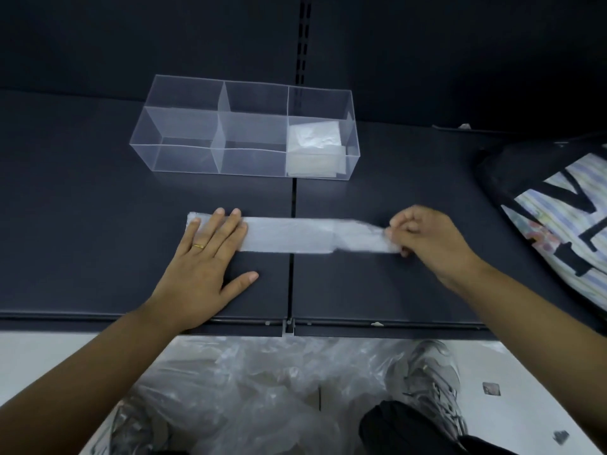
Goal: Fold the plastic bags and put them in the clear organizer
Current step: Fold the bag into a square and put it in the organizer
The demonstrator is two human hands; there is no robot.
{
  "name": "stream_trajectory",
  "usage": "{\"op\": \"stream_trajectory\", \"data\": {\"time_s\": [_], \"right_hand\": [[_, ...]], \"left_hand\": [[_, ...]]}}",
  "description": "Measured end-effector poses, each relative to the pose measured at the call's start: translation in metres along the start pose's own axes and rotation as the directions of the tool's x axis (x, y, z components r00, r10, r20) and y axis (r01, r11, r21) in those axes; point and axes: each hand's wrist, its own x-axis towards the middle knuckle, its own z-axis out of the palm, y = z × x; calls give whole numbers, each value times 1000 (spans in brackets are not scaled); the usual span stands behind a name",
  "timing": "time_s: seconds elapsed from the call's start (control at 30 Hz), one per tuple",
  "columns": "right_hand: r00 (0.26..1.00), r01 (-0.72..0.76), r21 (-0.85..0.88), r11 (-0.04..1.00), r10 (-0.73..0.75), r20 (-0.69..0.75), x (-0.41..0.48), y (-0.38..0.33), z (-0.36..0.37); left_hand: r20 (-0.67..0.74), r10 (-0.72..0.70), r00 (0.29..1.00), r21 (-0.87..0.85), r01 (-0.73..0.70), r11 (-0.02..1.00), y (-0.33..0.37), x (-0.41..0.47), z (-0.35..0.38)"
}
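A plastic bag (289,235), folded into a long narrow strip, lies flat on the dark shelf (98,224). My left hand (207,257) presses its left end down with straight fingers. My right hand (427,238) pinches the strip's right end between thumb and curled fingers. Behind the strip stands the clear organizer (184,126) with three compartments. Its right compartment holds folded plastic bags (315,149); the left and middle compartments hold nothing.
A black and patterned bag (565,205) lies on the shelf at the right. Below the shelf's front edge a heap of loose plastic bags (249,389) covers the floor beside my grey shoe (433,382). A slotted upright (303,37) runs up the back wall.
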Motion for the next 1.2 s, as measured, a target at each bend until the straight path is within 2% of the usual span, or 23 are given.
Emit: {"op": "stream_trajectory", "data": {"time_s": [0.07,0.13,0.23,0.33,0.4,0.47,0.5,0.53,0.6,0.67,0.7,0.77,0.87,1.03,1.17,1.2], "right_hand": [[986,-159,144,977,151,66,-29,-6,-2],[957,-273,223,936,241,162,-61,-15,-4],[909,-323,288,902,211,359,-104,-39,-3],[852,-309,323,895,110,511,-121,-60,3],[878,-202,318,926,27,478,-114,-66,5],[944,-32,313,949,-75,322,-94,-62,6],[948,11,340,940,-118,295,-81,-59,9],[926,9,383,924,-152,345,-69,-55,15],[818,-80,401,913,-170,550,-51,-47,31],[712,-66,273,960,-146,687,-41,-40,46],[693,-6,192,981,-134,708,-38,-37,53],[730,75,64,995,-99,676,-33,-30,62],[827,37,6,999,-34,561,-25,-22,71],[905,11,-63,998,17,424,-23,-22,81],[916,-25,-53,998,44,399,-22,-21,82],[916,-31,-47,998,47,399,-22,-20,82]], "left_hand": [[-14,79,997,-49,-80,996,16,1,-8],[-18,171,985,-203,-172,964,51,-2,-11],[-64,278,959,-404,-279,871,115,-11,-15],[-191,190,963,-594,-268,759,150,-17,-32],[-197,62,979,-799,-196,569,152,-18,-49],[-38,-34,999,-944,-24,329,145,-17,-63],[59,-45,997,-976,67,208,140,-16,-68],[129,-49,990,-987,133,85,133,-13,-70],[207,-69,976,-973,198,-119,118,-5,-72],[274,-59,960,-926,246,-288,104,4,-69],[298,-63,953,-897,257,-359,97,7,-67],[322,-105,941,-865,247,-436,80,14,-59],[375,-214,902,-867,258,-427,53,24,-46],[411,-449,793,-910,383,-156,18,37,-24],[262,-644,718,-941,338,-6,-2,44,-21],[163,-692,703,-947,308,91,-4,41,-23]]}}
